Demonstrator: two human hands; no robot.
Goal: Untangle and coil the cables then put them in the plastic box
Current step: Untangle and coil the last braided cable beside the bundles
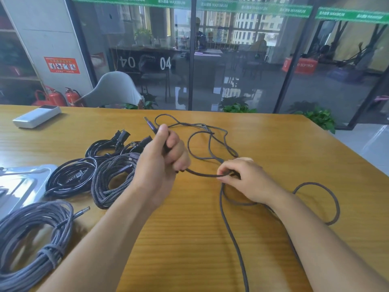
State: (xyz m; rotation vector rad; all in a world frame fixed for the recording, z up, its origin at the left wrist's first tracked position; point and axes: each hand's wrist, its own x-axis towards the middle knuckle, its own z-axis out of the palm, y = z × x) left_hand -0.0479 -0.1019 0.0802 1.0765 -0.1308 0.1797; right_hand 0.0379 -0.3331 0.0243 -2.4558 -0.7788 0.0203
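The left hand (166, 152) is raised just above the table, fingers curled into a fist round the loose braided cable (228, 224), with the thumb pressed along it near the plug end (149, 124), which sticks up past the thumb. From the bottom of that fist the cable runs in a short taut span to the right hand (240, 178), which pinches it between thumb and curled fingers, resting low on the wood. Below the right hand the cable drops toward the near edge of the wooden table (273, 135), and another part swings out in a wide loop to the right, passing under the right forearm. Beyond both hands, more of the same cable lies in loose, crossing loops on the tabletop.

To the left of the left forearm sits a coiled braided cable (109, 184), and beside it a coiled black cable (69, 178). Behind these lie further black power cables (105, 147) with their plugs showing. At the near left, a larger grey coil (27, 245) is bound with a strap, its metal plug pointing right. The clear plastic box (25, 182) lies at the left edge, touching the black coil; whether anything lies in it I cannot tell. A white power bank (36, 116) rests at the far left corner.
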